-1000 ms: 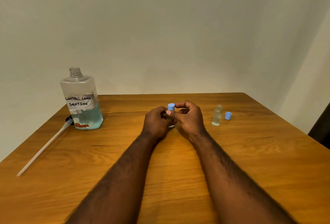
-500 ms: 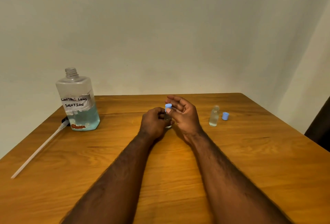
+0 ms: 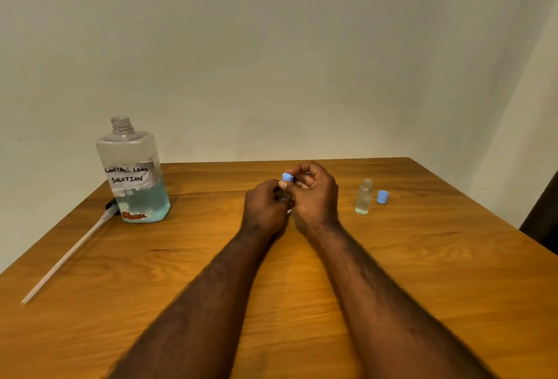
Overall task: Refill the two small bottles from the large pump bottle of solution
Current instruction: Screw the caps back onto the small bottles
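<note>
My left hand (image 3: 265, 208) grips a small clear bottle (image 3: 287, 198) at the middle of the table; the bottle is almost hidden by my fingers. My right hand (image 3: 314, 194) pinches the blue cap (image 3: 287, 177) sitting on top of it. The second small bottle (image 3: 363, 196) stands uncapped to the right, with liquid inside, and its blue cap (image 3: 382, 197) lies beside it. The large bottle (image 3: 132, 173) labelled "contact lens solution" stands at the back left, its neck open and pale blue liquid in its lower part.
The pump head with its long white tube (image 3: 69, 254) lies on the wooden table (image 3: 422, 273) left of the large bottle, reaching toward the left edge. A wall runs behind the table. A dark object (image 3: 543, 212) shows at the right edge.
My right hand's fingers opened off the cap half a second ago and have now closed on it again. The left hand kept its hold on the bottle.
</note>
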